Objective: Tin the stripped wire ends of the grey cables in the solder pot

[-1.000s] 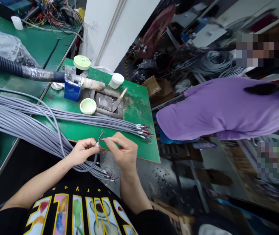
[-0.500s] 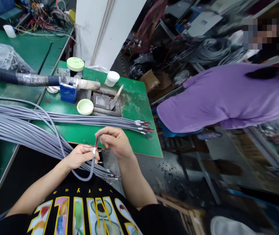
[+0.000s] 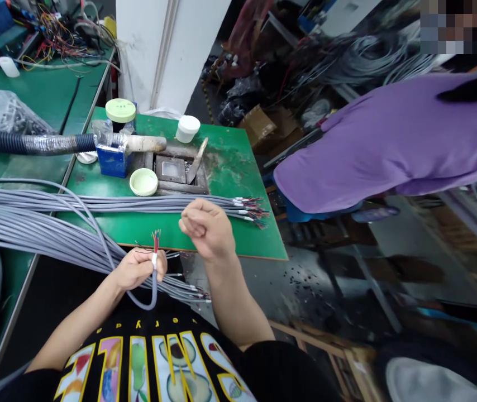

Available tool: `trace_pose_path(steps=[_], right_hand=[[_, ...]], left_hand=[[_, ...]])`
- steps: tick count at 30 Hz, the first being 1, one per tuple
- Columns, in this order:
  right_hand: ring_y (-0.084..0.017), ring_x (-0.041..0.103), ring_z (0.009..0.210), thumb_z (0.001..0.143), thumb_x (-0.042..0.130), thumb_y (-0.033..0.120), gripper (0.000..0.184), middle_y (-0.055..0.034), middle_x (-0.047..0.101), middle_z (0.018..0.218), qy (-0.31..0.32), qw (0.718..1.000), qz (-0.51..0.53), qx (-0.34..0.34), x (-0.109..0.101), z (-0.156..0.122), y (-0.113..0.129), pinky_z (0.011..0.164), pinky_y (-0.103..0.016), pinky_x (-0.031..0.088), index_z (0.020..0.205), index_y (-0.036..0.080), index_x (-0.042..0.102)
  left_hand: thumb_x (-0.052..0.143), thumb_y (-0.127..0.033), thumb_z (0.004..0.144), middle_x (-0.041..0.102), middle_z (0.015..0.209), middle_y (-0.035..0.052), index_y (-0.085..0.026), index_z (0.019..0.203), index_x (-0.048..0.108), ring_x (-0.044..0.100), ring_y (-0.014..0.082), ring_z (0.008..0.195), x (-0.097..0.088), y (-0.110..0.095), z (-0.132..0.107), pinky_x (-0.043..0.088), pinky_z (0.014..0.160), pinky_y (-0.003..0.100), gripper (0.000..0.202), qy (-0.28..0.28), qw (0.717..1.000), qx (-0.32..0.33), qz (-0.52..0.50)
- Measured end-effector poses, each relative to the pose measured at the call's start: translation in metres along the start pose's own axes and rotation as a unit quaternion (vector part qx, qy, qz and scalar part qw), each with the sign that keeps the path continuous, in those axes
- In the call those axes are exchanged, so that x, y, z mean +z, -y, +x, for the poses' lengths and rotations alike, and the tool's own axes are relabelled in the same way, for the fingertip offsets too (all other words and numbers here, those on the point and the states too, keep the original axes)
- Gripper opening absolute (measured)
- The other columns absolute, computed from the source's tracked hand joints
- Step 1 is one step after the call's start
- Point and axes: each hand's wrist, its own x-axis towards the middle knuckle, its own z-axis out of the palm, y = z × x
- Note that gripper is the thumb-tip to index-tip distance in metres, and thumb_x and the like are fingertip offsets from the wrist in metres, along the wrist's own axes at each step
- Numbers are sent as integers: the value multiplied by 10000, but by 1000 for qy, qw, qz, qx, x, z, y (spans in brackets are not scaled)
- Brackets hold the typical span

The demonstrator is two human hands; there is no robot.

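My left hand [image 3: 140,268] is closed around the end of a grey cable [image 3: 153,287], just below its white-wrapped collar. Several thin coloured wires [image 3: 156,240] stand up from that end, and a few dark strands stick out to the left. The cable loops below the hand and runs back left. My right hand [image 3: 209,229] is up and to the right, apart from the wires, its fingers curled together; whether anything is in them is hidden. Behind it, a bundle of grey cables [image 3: 167,204] lies on the green table [image 3: 263,245], bared wire ends to the right.
A sunken metal pot [image 3: 173,169] with a scraper [image 3: 198,162] sits in the table, beside an extraction hose [image 3: 33,142]. Around it are a green-lidded jar [image 3: 120,111], a white tub [image 3: 187,129] and a pale green dish [image 3: 143,182]. A person in purple [image 3: 389,148] stands at right.
My right hand has let go of the coloured wires and moved up and to the right. The wires now point upward, fanned slightly. My left hand keeps its hold on the cable.
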Motion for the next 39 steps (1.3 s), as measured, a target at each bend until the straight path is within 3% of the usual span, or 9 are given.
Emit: trace_pose_path(steps=[4, 7, 12, 21, 28, 30, 32, 36, 39], right_hand=[[-59, 323, 393, 652, 692, 257, 83, 75, 447, 432, 30, 971, -238, -17, 7, -13, -5, 408, -212, 261, 672, 181, 665], [-73, 362, 396, 677, 686, 273, 89, 70, 459, 421, 3, 944, -326, -60, 16, -22, -9, 418, -220, 305, 650, 199, 644], [-103, 470, 416, 766, 588, 281, 216, 29, 565, 471, -18, 938, -329, -109, 19, -24, -8, 419, -230, 377, 561, 217, 566], [-105, 481, 392, 719, 643, 279, 144, 40, 558, 448, -2, 953, -296, -68, 18, -15, -12, 401, -227, 385, 602, 209, 597], [-119, 534, 491, 751, 636, 253, 150, 13, 621, 548, -36, 934, -334, -121, 6, -20, -18, 482, -246, 435, 610, 201, 629], [-131, 574, 555, 792, 614, 226, 102, 0, 664, 636, -34, 912, -369, -175, -1, -22, -20, 543, -262, 477, 715, 208, 679], [-152, 615, 654, 832, 574, 182, 146, -18, 696, 746, -4, 873, -414, -257, -9, -23, -21, 625, -292, 515, 869, 229, 707], [-212, 627, 997, 851, 522, 106, 306, -86, 692, 1065, 147, 758, -499, -394, -19, -24, -26, 833, -378, 530, 1051, 260, 694], [-236, 576, 1137, 866, 529, 133, 302, -96, 657, 1183, 193, 715, -517, -430, -23, -19, -29, 904, -417, 510, 1075, 283, 687]], left_hand=[[719, -514, 714, 546, 522, 32, -126, 611, 654, 484, 134, 555, -1, 0, 3, 381, 582, 274, 406, -71, 997, -28, 13], [767, -536, 640, 588, 567, 39, -120, 644, 684, 510, 128, 554, -3, 2, 3, 403, 575, 262, 424, -113, 990, -73, 34], [774, -520, 642, 628, 634, 45, -126, 703, 714, 534, 119, 579, -5, 7, 2, 427, 583, 240, 403, -145, 986, -69, 39], [762, -507, 667, 640, 668, 49, -123, 706, 713, 533, 118, 602, -3, 6, 3, 433, 623, 245, 389, -140, 986, -59, 62], [808, -556, 560, 602, 562, 19, -117, 671, 698, 509, 98, 537, 4, 1, 8, 405, 564, 227, 466, -215, 974, -73, 1], [820, -540, 550, 600, 553, 17, -116, 669, 692, 510, 94, 524, 6, -2, 9, 404, 547, 222, 459, -229, 970, -74, -28], [828, -515, 552, 608, 562, 17, -116, 683, 691, 514, 91, 516, 7, -4, 11, 412, 537, 220, 441, -247, 965, -74, -57], [838, -452, 562, 602, 579, 3, -112, 670, 674, 499, 70, 506, 6, -8, 17, 428, 526, 203, 393, -278, 953, -53, -104], [811, -439, 608, 626, 630, 12, -112, 762, 694, 515, 78, 522, 7, -19, 22, 438, 528, 211, 380, -269, 957, -55, -96]])
